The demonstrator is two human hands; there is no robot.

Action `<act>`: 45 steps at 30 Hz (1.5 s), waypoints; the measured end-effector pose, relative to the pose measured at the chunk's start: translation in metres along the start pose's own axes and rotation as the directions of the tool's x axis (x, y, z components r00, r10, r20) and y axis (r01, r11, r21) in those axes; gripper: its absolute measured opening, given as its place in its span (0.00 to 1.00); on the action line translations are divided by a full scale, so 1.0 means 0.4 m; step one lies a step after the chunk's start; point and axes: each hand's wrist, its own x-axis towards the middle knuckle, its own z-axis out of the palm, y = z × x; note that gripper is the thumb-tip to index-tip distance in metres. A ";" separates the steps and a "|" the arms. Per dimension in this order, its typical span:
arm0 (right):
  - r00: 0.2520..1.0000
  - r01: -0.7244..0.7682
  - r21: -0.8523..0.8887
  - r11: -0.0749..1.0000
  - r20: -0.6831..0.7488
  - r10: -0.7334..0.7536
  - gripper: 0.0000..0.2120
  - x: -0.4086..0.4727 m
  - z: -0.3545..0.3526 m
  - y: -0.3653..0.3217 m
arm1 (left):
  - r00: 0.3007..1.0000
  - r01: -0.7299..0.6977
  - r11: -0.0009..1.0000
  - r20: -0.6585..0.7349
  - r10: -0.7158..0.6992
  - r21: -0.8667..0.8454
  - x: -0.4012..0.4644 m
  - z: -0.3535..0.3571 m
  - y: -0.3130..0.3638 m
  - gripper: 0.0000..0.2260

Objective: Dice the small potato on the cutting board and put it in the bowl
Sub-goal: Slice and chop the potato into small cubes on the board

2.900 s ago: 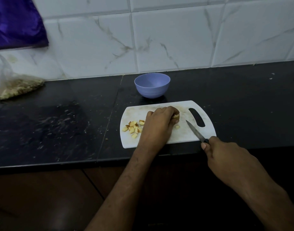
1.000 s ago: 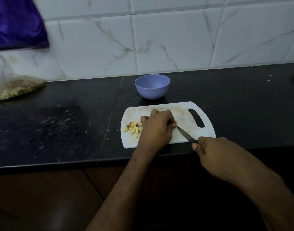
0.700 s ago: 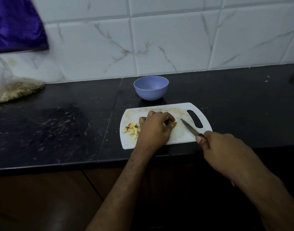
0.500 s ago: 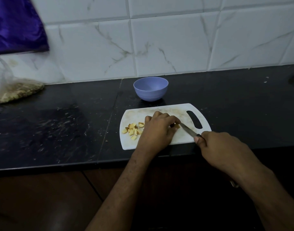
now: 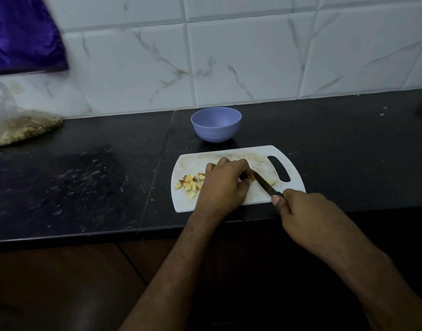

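Note:
A white cutting board [image 5: 257, 195] lies near the front edge of the black counter. My left hand [image 5: 225, 183] rests on it, fingers curled over a small remaining piece of potato [image 5: 252, 179] that is mostly hidden. My right hand [image 5: 308, 216] grips a knife [image 5: 265, 183] by its dark handle, the blade slanting down against that piece. A pile of several yellow potato dice [image 5: 190, 183] sits on the board's left part, and one cut bit [image 5: 272, 183] lies right of the blade. The lilac bowl [image 5: 216, 124] stands just behind the board.
A clear plastic bag of grain-like food [image 5: 21, 127] lies at the counter's far left. Purple cloth [image 5: 21, 34] hangs at the upper left against the white tiled wall. The counter's front edge [image 5: 85, 235] runs right below the board, with dark brown cabinet below.
The knife has gone up and down beside my left fingers in repeated cuts; now the blade is down on the piece again. A cut bit now lies to the right of the blade.

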 end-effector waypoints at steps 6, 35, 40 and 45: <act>1.000 0.014 0.010 1.000 0.007 -0.014 0.19 -0.004 -0.006 -0.012 | 0.997 0.081 0.993 0.023 -0.079 -0.091 -0.012 -0.016 0.013 0.06; 0.998 -0.056 -0.094 0.994 -0.026 0.054 0.18 -0.026 -0.037 -0.002 | 0.998 0.069 0.996 0.015 -0.068 -0.049 0.000 -0.002 -0.017 0.07; 0.996 -0.088 -0.118 0.989 -0.036 0.084 0.18 -0.022 -0.035 0.011 | 0.997 0.066 0.997 0.028 -0.068 0.042 0.014 0.011 -0.024 0.08; 0.996 -0.085 -0.101 0.991 -0.021 0.083 0.19 -0.025 -0.034 0.013 | 0.998 -0.050 0.996 0.040 0.047 0.068 0.008 0.012 -0.018 0.11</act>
